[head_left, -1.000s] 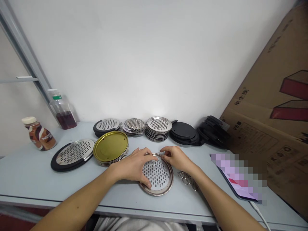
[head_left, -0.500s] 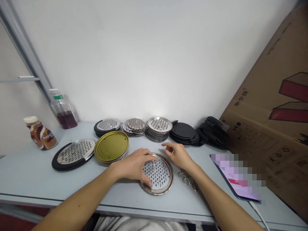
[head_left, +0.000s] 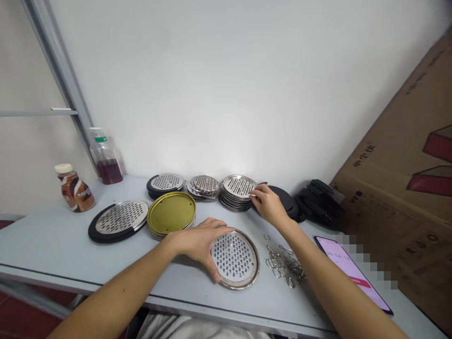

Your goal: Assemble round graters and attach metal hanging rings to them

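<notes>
My left hand (head_left: 201, 247) curves round the left edge of a round metal grater disc (head_left: 233, 260) lying on the table, thumb at the lower rim and fingers at the upper rim. The disc sits in a wider metal ring. My right hand (head_left: 268, 203) reaches to the back, with thumb and fingertips closed at the right edge of the top disc on a stack of rimmed grater discs (head_left: 236, 200). Under the right forearm lies a loose pile of small wire rings and clips (head_left: 282, 267). A gold lid (head_left: 172, 214) tops a stack left of my left hand.
A black-edged grater (head_left: 122, 219) lies at the left. Behind are another black-edged grater (head_left: 165, 181), smaller grater discs (head_left: 205, 184), black round covers (head_left: 282, 200) and black plastic parts (head_left: 319, 202). Two bottles stand at far left; a phone (head_left: 356, 278) and a cardboard box (head_left: 399, 188) are at right.
My right hand has moved up and away from beside the near disc to the back stack. My left hand stays at the near disc. The view has shifted slightly.
</notes>
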A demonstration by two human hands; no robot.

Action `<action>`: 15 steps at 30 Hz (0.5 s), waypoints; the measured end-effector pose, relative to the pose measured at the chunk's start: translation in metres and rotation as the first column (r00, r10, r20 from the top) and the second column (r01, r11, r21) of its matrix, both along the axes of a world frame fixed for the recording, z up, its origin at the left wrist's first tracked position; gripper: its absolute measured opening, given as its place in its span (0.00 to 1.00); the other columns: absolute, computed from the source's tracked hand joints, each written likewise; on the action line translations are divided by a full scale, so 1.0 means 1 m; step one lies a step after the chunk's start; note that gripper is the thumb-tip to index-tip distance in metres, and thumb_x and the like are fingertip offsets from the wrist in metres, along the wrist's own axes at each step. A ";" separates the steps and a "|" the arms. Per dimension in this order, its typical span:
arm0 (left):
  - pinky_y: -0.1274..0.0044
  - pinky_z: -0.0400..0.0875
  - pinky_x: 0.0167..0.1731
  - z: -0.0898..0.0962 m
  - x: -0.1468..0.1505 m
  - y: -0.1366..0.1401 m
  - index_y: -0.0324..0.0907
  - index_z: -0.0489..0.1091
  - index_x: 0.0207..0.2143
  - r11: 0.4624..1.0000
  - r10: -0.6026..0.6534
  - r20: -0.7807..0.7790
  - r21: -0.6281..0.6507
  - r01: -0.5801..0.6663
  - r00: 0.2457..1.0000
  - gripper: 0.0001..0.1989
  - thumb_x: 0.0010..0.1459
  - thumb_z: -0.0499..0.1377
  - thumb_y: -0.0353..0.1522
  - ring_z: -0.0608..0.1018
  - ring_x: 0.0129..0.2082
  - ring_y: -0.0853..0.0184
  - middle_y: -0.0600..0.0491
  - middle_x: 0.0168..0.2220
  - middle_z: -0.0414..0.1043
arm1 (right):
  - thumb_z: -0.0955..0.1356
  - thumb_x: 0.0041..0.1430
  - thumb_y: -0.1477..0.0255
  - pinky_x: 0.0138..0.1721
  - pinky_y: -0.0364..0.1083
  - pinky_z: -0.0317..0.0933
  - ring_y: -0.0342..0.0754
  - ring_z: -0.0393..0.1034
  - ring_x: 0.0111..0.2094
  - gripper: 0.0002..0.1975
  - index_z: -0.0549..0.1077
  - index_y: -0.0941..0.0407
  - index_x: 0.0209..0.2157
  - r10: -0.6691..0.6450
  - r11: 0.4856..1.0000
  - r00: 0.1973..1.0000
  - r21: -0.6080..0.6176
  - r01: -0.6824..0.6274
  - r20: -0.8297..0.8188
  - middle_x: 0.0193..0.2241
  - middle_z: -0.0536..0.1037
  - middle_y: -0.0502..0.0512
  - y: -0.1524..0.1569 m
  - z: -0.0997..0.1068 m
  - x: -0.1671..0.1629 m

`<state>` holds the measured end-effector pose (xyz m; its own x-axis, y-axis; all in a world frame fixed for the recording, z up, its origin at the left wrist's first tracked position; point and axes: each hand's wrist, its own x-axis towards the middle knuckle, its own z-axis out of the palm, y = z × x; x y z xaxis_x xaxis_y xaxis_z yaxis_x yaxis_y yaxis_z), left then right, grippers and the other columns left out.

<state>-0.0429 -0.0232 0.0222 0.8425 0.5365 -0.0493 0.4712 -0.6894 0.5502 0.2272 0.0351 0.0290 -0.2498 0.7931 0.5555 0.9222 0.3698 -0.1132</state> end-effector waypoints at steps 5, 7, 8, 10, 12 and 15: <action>0.57 0.53 0.58 -0.002 -0.001 0.001 0.53 0.47 0.64 1.000 0.004 -0.010 0.002 -0.004 1.000 0.60 0.29 0.71 0.49 0.51 0.62 0.45 0.47 0.63 0.49 | 0.62 0.60 0.74 0.41 0.45 0.62 0.48 0.71 0.37 0.12 0.78 0.55 0.38 0.140 0.983 0.989 -0.124 -0.133 0.046 0.40 0.76 0.57 0.006 0.017 -0.004; 0.56 0.52 0.58 -0.004 -0.002 0.003 0.53 0.47 0.64 1.000 -0.002 -0.009 0.004 0.002 1.000 0.61 0.27 0.71 0.49 0.51 0.62 0.45 0.48 0.63 0.49 | 0.63 0.59 0.75 0.40 0.44 0.62 0.48 0.71 0.36 0.12 0.78 0.55 0.38 0.179 0.972 0.984 -0.156 -0.175 0.016 0.38 0.77 0.57 0.006 0.019 -0.005; 0.56 0.52 0.58 -0.005 -0.002 0.004 0.53 0.47 0.64 1.000 -0.004 -0.006 0.007 0.004 1.000 0.61 0.27 0.71 0.49 0.52 0.62 0.44 0.48 0.63 0.49 | 0.63 0.59 0.75 0.39 0.44 0.62 0.48 0.71 0.36 0.12 0.79 0.55 0.37 0.193 0.967 0.981 -0.167 -0.190 0.002 0.37 0.77 0.57 0.006 0.020 -0.004; 0.56 0.51 0.58 -0.006 -0.002 0.005 0.53 0.47 0.64 1.000 -0.011 -0.006 0.011 0.011 1.000 0.62 0.26 0.72 0.49 0.52 0.62 0.44 0.48 0.64 0.49 | 0.64 0.58 0.75 0.38 0.44 0.62 0.48 0.71 0.35 0.11 0.79 0.55 0.35 0.213 0.959 0.977 -0.188 -0.211 -0.009 0.37 0.77 0.57 0.006 0.020 -0.002; 0.56 0.51 0.58 -0.007 -0.002 0.006 0.53 0.47 0.64 1.000 -0.015 -0.008 0.013 0.015 1.000 0.63 0.25 0.72 0.49 0.52 0.62 0.44 0.48 0.64 0.49 | 0.64 0.58 0.75 0.37 0.44 0.62 0.48 0.71 0.34 0.10 0.79 0.56 0.33 0.223 0.956 0.975 -0.199 -0.217 0.004 0.36 0.78 0.57 0.007 0.021 -0.001; 0.57 0.52 0.58 -0.007 -0.002 0.006 0.52 0.46 0.64 1.000 -0.025 -0.013 0.016 0.025 1.000 0.63 0.26 0.71 0.50 0.52 0.62 0.44 0.48 0.63 0.49 | 0.64 0.59 0.75 0.38 0.44 0.61 0.48 0.71 0.35 0.10 0.78 0.55 0.33 0.230 0.957 0.973 -0.189 -0.221 0.028 0.35 0.78 0.56 0.010 0.024 -0.001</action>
<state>-0.0454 -0.0172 0.0149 0.8551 0.5159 -0.0520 0.4607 -0.7098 0.5328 0.2262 0.0447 0.0532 -0.4569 0.8004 0.3880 0.8235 0.5455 -0.1556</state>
